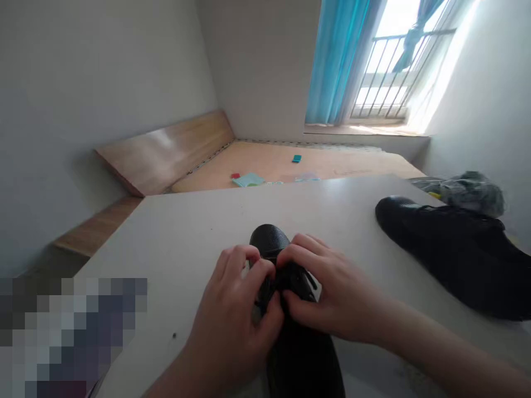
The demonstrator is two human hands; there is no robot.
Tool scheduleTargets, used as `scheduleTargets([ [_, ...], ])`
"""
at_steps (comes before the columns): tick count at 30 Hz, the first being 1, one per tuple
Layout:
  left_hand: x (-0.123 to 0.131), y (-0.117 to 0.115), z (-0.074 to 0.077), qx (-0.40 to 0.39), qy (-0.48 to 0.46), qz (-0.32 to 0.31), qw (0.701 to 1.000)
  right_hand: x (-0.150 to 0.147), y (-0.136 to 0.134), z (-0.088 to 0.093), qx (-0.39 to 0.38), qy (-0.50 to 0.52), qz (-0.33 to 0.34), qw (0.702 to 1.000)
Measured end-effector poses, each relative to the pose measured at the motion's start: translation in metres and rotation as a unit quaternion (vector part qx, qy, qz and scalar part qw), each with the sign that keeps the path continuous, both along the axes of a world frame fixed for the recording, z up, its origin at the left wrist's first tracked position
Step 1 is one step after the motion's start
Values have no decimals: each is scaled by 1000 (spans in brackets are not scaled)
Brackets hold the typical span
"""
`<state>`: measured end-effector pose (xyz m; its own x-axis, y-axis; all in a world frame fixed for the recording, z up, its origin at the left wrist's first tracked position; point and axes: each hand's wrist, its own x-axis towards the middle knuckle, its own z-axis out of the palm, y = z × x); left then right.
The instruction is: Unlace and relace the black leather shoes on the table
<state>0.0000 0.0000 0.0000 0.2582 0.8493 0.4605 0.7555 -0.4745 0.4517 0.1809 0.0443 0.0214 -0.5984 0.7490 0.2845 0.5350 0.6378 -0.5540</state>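
A black shoe [305,362] lies on the white table with its toe pointing away from me. My left hand [236,309] is closed on the left side of its lace opening, thumb and fingers pinching there. From the right, my right hand [327,287] grips the opposite flap, and a dark lace end sticks out beside it. My fingers partly cover the laces, so how they run cannot be made out. A second black shoe [448,249], laced, rests on its own at the right, apart from both hands.
The white table [186,232] fills the foreground. Past its far edge is a bed-like wooden board [344,160] with small papers [249,179] on it. Behind the second shoe sits a plastic-wrapped bundle [473,193]. A blurred patch covers the lower left.
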Motion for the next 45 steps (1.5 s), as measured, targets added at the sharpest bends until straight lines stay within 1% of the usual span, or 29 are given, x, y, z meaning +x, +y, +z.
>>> scheduleTargets([
  [3,1,3,-1,-58,-79,-15,995,-2,-6,-5,38,14,-21,999],
  [5,0,5,-2,-85,-139,-31,986,-2,-8,-7,51,31,-30,998],
  [9,-3,7,-5,-120,-241,-71,960,-2,-6,-8,37,70,-31,996],
  [11,-7,7,-5,-159,-300,-108,934,-2,-4,-7,12,87,-35,995],
  [14,-14,7,-1,-214,-413,-165,870,-3,1,-5,-61,150,-44,986],
  [16,-19,8,4,-217,-486,-176,828,-3,5,-3,-139,228,-43,963],
  [17,-21,8,7,-212,-511,-174,814,-2,8,-2,-180,271,-43,945],
  [19,-25,7,13,-220,-541,-181,791,2,12,1,-259,352,-39,899],
  [20,-27,6,16,-231,-546,-193,782,5,14,4,-293,388,-27,874],
  [21,-29,5,19,-249,-546,-210,772,8,15,7,-319,416,-1,852],
  [22,-30,3,22,-274,-541,-232,761,13,15,10,-340,428,36,836],
  [24,-29,0,28,-343,-519,-288,728,22,12,19,-373,392,152,828],
  [26,-27,-1,32,-414,-498,-336,684,30,7,28,-396,278,260,835],
  [27,-25,-2,34,-441,-499,-353,658,33,4,32,-401,222,293,839],
  [28,-24,-1,35,-452,-514,-356,637,34,3,34,-398,184,301,847],
  [29,-23,0,35,-450,-537,-349,622,34,2,34,-386,169,284,861],
  [30,-22,2,34,-440,-564,-332,615,33,2,33,-361,175,240,884],
  [31,-22,4,32,-423,-588,-303,620,30,4,30,-322,186,179,911],
  [32,-23,8,30,-401,-605,-258,637,27,6,26,-271,191,107,937],
  [33,-24,11,27,-371,-614,-200,667,25,9,21,-218,177,36,959],
  [34,-24,15,23,-337,-608,-131,707,22,13,16,-169,147,-17,974],
  [35,-25,18,19,-301,-583,-59,752,20,16,12,-134,111,-46,984],
  [36,-24,20,16,-264,-539,7,800,19,18,9,-115,74,-55,989],
  [37,-23,21,13,-233,-476,53,846,19,19,6,-110,43,-49,992],
  [38,-22,22,11,-210,-402,74,888,18,20,5,-111,19,-40,993],
  [39,-20,21,10,-196,-326,74,922,18,20,5,-114,-1,-33,993],
  [40,-18,20,9,-188,-257,59,946,18,20,6,-114,-15,-32,993],
  [42,-15,18,10,-170,-167,25,971,19,19,7,-114,-29,-30,993],
  [45,-13,16,12,-146,-117,3,982,20,19,8,-158,-20,5,987],
])
